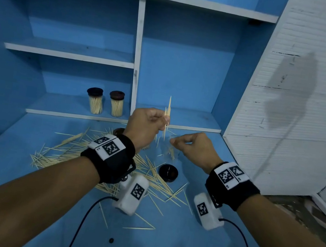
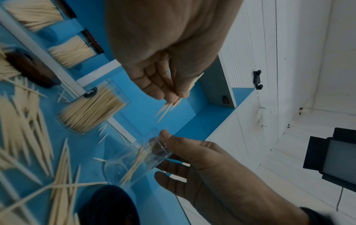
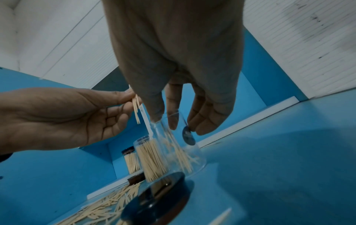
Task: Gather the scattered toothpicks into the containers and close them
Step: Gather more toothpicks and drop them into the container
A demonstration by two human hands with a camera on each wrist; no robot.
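My left hand (image 1: 162,121) pinches a small bundle of toothpicks (image 1: 167,113), upright, just above a clear open container (image 1: 170,150). My right hand (image 1: 176,141) grips that container (image 2: 138,159) by its rim; it stands tilted on the desk with a few toothpicks inside (image 3: 181,153). Beside it stands a second open container (image 2: 92,109), packed full. A black lid (image 1: 168,172) lies on the desk near the held container. Many loose toothpicks (image 1: 64,148) are scattered over the blue desk (image 1: 216,228) under my left forearm.
Two closed, filled containers (image 1: 95,101) (image 1: 116,103) stand on the low shelf at the back left. A brown lid (image 2: 29,67) lies by the shelf edge. A white divider (image 1: 136,55) rises behind my hands, and white wall panels (image 1: 300,102) stand on the right.
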